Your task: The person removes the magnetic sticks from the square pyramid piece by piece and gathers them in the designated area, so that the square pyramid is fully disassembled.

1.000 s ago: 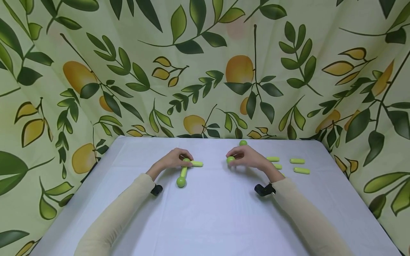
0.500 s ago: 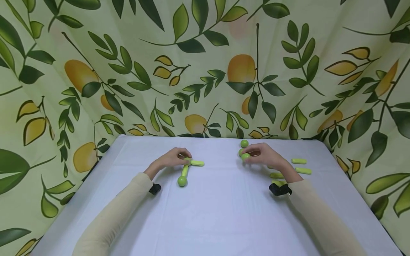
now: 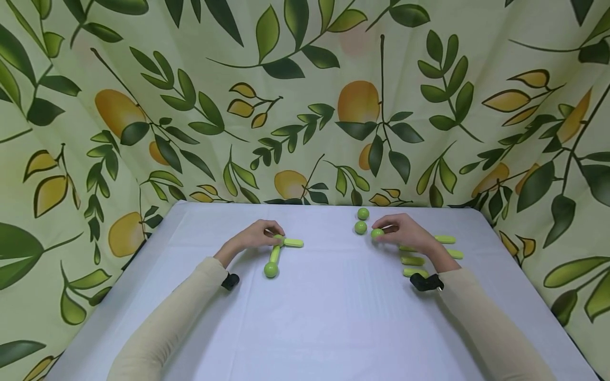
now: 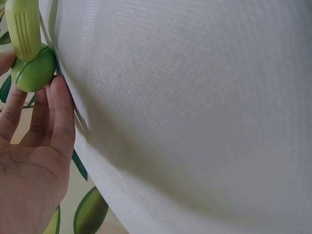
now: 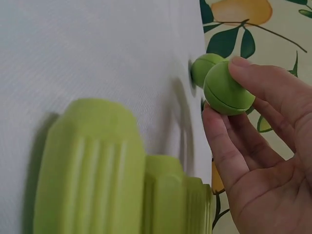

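On the left of the table, my left hand [image 3: 254, 235] pinches a green ball [image 4: 38, 73] between thumb and fingers. One light-green ridged stick [image 3: 275, 254] runs from this ball toward the near side and meets another green ball [image 3: 271, 270]. A second light-green stick [image 3: 293, 243] points right from the held ball. Farther right, my right hand [image 3: 404, 233] holds a single green ball [image 5: 228, 90] by the thumb and fingertips. In the right wrist view, no stick shows on that ball.
Two loose green balls, a far one [image 3: 363, 214] and a nearer one [image 3: 360, 227], lie left of my right hand. Several light-green sticks [image 3: 412, 261] lie under and beside the right forearm. A white cloth [image 3: 324, 317] covers the table, and a leaf-patterned curtain [image 3: 305, 132] hangs behind.
My right hand has moved right with the ball, uncovering the two loose balls at its left. My left hand keeps its hold on the joined ball in the same place.
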A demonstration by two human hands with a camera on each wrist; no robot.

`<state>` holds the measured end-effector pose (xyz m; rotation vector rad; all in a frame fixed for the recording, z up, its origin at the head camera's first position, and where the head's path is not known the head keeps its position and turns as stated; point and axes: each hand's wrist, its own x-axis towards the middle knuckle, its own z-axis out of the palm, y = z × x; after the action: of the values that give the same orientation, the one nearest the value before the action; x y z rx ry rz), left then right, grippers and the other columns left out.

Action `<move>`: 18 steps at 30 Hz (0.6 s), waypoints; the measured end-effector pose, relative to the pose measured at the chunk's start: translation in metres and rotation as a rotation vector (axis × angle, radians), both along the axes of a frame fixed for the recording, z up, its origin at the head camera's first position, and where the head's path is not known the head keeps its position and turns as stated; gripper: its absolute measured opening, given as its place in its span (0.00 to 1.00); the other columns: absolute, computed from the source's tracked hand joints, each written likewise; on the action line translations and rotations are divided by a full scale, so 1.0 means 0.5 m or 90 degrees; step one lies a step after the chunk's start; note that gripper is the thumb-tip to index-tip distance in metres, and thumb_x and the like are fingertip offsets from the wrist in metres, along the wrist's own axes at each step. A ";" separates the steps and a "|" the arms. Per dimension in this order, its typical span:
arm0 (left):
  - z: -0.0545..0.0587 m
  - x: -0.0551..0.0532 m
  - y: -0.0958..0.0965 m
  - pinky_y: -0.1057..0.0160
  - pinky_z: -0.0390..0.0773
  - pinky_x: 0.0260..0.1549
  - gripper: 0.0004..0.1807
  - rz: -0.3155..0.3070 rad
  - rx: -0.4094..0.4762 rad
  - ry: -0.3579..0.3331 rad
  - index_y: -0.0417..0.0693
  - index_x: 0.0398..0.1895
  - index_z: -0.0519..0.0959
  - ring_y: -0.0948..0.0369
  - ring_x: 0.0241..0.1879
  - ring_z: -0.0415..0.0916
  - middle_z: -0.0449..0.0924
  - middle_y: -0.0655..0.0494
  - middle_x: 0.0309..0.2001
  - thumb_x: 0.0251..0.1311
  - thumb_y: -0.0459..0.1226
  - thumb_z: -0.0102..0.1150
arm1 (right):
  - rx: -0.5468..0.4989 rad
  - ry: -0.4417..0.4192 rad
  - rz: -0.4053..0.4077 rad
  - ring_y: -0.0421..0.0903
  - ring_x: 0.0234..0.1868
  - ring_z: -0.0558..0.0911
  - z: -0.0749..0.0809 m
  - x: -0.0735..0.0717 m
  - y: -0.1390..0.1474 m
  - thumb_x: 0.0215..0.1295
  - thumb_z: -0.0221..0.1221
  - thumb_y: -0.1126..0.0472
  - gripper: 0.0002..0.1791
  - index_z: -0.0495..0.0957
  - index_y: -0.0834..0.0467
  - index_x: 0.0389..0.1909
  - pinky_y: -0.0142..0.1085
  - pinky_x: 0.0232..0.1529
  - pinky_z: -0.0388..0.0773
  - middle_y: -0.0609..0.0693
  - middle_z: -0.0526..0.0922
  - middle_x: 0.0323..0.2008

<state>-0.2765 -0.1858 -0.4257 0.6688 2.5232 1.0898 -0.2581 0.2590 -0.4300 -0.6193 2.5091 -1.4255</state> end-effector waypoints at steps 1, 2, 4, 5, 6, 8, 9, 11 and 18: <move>0.000 0.000 0.000 0.51 0.75 0.56 0.10 0.000 -0.001 -0.001 0.39 0.48 0.82 0.50 0.53 0.76 0.82 0.50 0.48 0.66 0.33 0.66 | 0.000 -0.005 -0.003 0.56 0.53 0.82 0.000 0.001 0.002 0.62 0.72 0.64 0.20 0.82 0.66 0.53 0.33 0.51 0.77 0.58 0.83 0.52; -0.001 0.000 0.000 0.51 0.75 0.56 0.10 0.000 -0.001 -0.001 0.39 0.48 0.82 0.50 0.53 0.76 0.82 0.50 0.48 0.66 0.33 0.66 | -0.001 -0.011 -0.005 0.56 0.53 0.82 -0.001 0.001 0.004 0.62 0.72 0.64 0.20 0.82 0.65 0.54 0.34 0.51 0.78 0.59 0.83 0.52; -0.001 -0.001 0.000 0.51 0.75 0.56 0.10 0.000 0.002 -0.003 0.39 0.48 0.82 0.49 0.53 0.76 0.82 0.50 0.48 0.66 0.33 0.66 | -0.003 -0.022 -0.009 0.57 0.54 0.82 -0.003 0.001 0.006 0.63 0.72 0.64 0.20 0.82 0.66 0.54 0.36 0.52 0.78 0.59 0.83 0.53; -0.002 -0.001 0.000 0.51 0.75 0.56 0.10 0.000 0.003 -0.004 0.39 0.48 0.82 0.49 0.53 0.76 0.82 0.50 0.48 0.66 0.33 0.66 | -0.001 -0.023 -0.010 0.57 0.54 0.82 -0.004 0.001 0.007 0.63 0.71 0.64 0.20 0.82 0.66 0.54 0.37 0.52 0.78 0.59 0.83 0.53; -0.003 -0.002 0.000 0.51 0.76 0.56 0.10 -0.001 0.004 -0.003 0.38 0.48 0.82 0.49 0.53 0.76 0.81 0.49 0.48 0.66 0.33 0.66 | 0.002 -0.023 -0.012 0.57 0.54 0.82 -0.005 0.001 0.007 0.63 0.71 0.64 0.20 0.82 0.66 0.54 0.38 0.52 0.78 0.59 0.83 0.53; -0.005 -0.003 0.000 0.51 0.76 0.56 0.10 -0.001 0.008 -0.005 0.37 0.48 0.82 0.48 0.53 0.76 0.81 0.48 0.49 0.66 0.33 0.66 | 0.002 -0.020 -0.014 0.57 0.54 0.82 -0.009 -0.001 0.008 0.63 0.72 0.64 0.20 0.82 0.66 0.54 0.39 0.53 0.78 0.59 0.83 0.53; -0.005 -0.004 0.001 0.50 0.76 0.55 0.11 -0.001 0.010 -0.007 0.36 0.48 0.82 0.48 0.53 0.76 0.81 0.47 0.49 0.66 0.32 0.65 | 0.004 -0.016 -0.014 0.57 0.54 0.82 -0.010 -0.001 0.008 0.63 0.72 0.64 0.20 0.82 0.66 0.54 0.39 0.53 0.78 0.59 0.83 0.53; -0.006 -0.005 0.001 0.50 0.76 0.55 0.11 0.000 0.008 -0.008 0.35 0.48 0.81 0.47 0.53 0.75 0.81 0.46 0.49 0.66 0.32 0.65 | 0.000 -0.013 -0.013 0.57 0.53 0.82 -0.014 -0.004 0.008 0.62 0.72 0.64 0.20 0.82 0.67 0.54 0.38 0.52 0.78 0.59 0.84 0.52; -0.001 0.000 0.002 0.52 0.76 0.55 0.10 0.003 0.000 -0.004 0.39 0.48 0.82 0.50 0.52 0.76 0.81 0.50 0.48 0.66 0.33 0.65 | 0.002 -0.008 -0.012 0.56 0.53 0.83 -0.023 -0.009 -0.003 0.60 0.73 0.64 0.19 0.84 0.65 0.51 0.44 0.55 0.78 0.58 0.84 0.51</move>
<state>-0.2765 -0.1848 -0.4265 0.6578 2.5212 1.0920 -0.2628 0.2577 -0.4415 -0.5858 2.5136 -1.4262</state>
